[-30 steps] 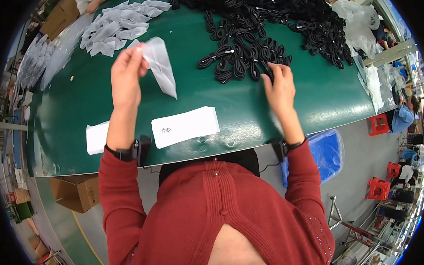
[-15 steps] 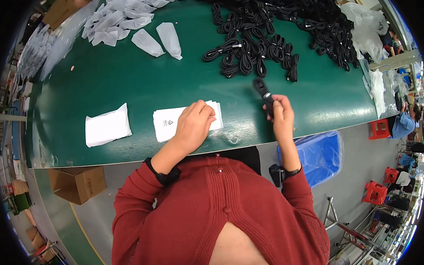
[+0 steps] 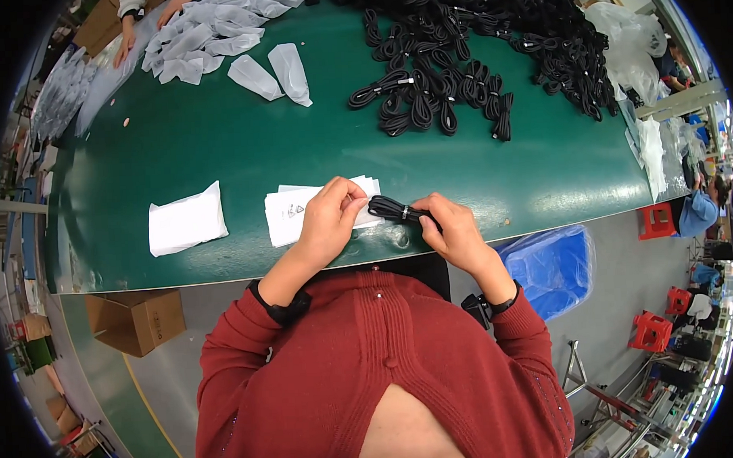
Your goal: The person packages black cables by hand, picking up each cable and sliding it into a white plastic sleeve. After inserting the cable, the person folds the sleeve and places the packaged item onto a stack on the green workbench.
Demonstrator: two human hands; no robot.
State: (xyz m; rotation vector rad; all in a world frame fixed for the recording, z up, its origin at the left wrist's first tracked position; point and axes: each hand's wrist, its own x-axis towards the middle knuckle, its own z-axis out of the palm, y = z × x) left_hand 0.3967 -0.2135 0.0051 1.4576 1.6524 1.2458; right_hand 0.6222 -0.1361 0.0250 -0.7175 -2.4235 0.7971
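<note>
My right hand grips one end of a coiled black cable, bound at its middle. The coil's free end points left, close to my left fingertips. My left hand rests over a stack of flat white bags with a small printed mark. Its thumb and fingers are pinched at the right end of the top bag, beside the coil. Further left on the table lies a separate thick white packet.
A big heap of coiled black cables covers the far right of the green table. Filled translucent pouches pile up far left, where another person's hands reach in. Below the table stand a blue lined bin and a cardboard box.
My right hand has brought the cable coil left and down to the bag stack. My left fingers have closed at the bag's end. Another person's hands have appeared at the far left.
</note>
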